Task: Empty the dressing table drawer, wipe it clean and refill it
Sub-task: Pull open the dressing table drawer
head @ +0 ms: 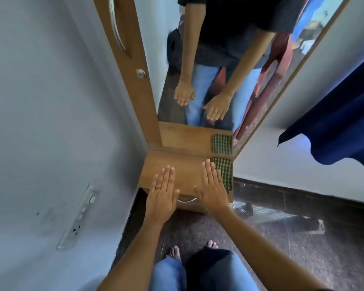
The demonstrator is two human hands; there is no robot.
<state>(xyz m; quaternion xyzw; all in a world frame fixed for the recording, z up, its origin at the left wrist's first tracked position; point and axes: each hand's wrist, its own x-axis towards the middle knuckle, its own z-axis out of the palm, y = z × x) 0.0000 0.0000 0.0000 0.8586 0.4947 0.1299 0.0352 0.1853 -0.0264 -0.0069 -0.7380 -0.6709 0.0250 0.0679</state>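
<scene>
A low wooden dressing table (187, 171) stands against the wall under a tall mirror (229, 59). Its drawer is closed, and a curved metal handle (186, 200) shows on the front between my hands. My left hand (162, 196) hovers flat, palm down, over the table's front left, with a ring on one finger. My right hand (213, 186) is flat, palm down, over the front right, beside a green checked cloth (224, 173) lying on the table's right end. Both hands hold nothing.
A white wall with a switch and socket plate (78, 217) runs close on the left. A dark blue curtain (340, 127) hangs at the right. Dark stone floor (282, 238) lies below, with my bare feet (174, 252) near the table. The mirror reflects my arms.
</scene>
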